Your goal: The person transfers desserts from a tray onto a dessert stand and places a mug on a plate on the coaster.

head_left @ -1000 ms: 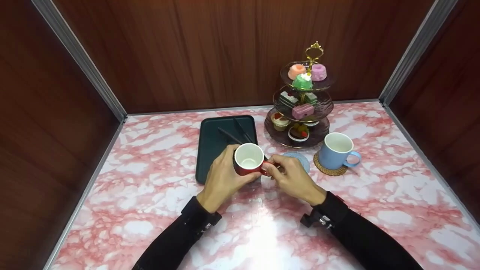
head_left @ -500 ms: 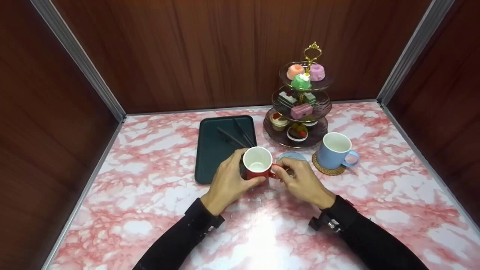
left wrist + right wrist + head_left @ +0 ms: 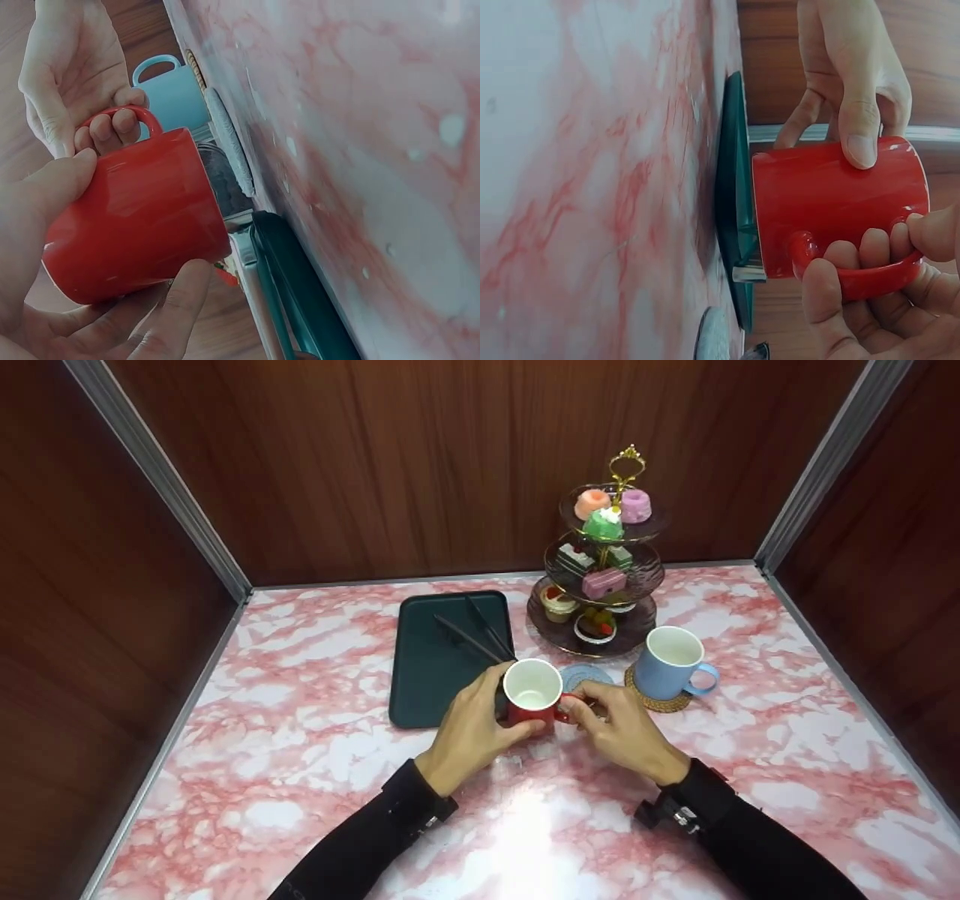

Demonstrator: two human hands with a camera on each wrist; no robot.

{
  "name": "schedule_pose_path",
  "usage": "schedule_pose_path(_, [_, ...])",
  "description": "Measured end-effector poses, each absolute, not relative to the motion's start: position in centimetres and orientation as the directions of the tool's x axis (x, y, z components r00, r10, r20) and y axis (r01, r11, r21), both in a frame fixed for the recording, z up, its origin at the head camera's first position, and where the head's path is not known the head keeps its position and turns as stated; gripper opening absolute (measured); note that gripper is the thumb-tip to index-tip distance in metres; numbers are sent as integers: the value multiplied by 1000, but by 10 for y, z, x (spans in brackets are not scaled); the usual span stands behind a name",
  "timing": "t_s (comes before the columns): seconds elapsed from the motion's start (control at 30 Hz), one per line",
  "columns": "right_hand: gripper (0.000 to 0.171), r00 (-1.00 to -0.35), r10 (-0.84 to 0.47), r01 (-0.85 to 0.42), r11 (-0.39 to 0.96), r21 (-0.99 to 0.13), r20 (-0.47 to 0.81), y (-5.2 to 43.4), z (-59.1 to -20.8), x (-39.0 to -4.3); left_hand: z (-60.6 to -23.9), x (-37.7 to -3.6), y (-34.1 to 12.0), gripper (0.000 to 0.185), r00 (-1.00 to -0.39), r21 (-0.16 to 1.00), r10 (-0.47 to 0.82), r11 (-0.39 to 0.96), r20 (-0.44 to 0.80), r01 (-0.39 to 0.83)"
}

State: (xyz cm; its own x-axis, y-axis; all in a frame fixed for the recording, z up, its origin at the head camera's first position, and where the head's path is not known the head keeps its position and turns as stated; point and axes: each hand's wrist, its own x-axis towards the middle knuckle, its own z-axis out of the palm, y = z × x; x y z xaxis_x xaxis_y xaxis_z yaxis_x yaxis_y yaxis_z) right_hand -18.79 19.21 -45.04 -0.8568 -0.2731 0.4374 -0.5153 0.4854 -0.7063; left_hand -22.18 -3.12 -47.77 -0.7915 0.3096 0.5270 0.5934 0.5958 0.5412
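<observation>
On the pink-and-white marbled surface [image 3: 300, 750], furthest left of the objects, lies a dark green rectangular tray [image 3: 435, 675] with a pair of black tongs [image 3: 472, 634] resting across its far right part. To its right, a flat round grey-blue coaster [image 3: 581, 675] lies bare on the surface, partly hidden behind the mug and the right hand's fingers. Behind the coaster stands a three-tier dark glass cake stand with a gold handle [image 3: 607, 577]; its tiers hold small cakes in orange, pink, green and brown. Furthest right, a light blue ceramic mug [image 3: 671, 664] stands upright and empty on a round woven coaster [image 3: 658, 703], its handle pointing right.

The glossy red ceramic mug with a white inside [image 3: 532, 697] is held between the tray's near right corner and the grey-blue coaster, upright and empty. The wrist views show it clear of the surface, its base just above the tray's edge. The left hand [image 3: 469, 731] wraps the mug's body from the left, thumb on the near side and fingers round the far side. The right hand [image 3: 626, 727] grips the handle, fingers curled through the loop and thumb on top. Both hands are clamped on the red mug, close together on either side of it.
</observation>
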Motion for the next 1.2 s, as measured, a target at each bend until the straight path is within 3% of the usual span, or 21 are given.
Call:
schedule_pose_path(0.43, [14, -872, -241, -484, 546, -683, 425, 225, -472, -205, -477, -222, -33, 82, -788, 460, 332, 669, 518, 584])
schedule_pose_path(0.8, [26, -918, -164, -385, 596, -705, 362, 246, -473, -211, -473, -229, -51, 81, -808, 421, 284, 737, 517, 528])
schedule_pose_path(1.2, [21, -936, -125, -338, 588, -735, 330, 263, -480, -218, -466, -241, -79, 80, -834, 412, 229, 784, 501, 463])
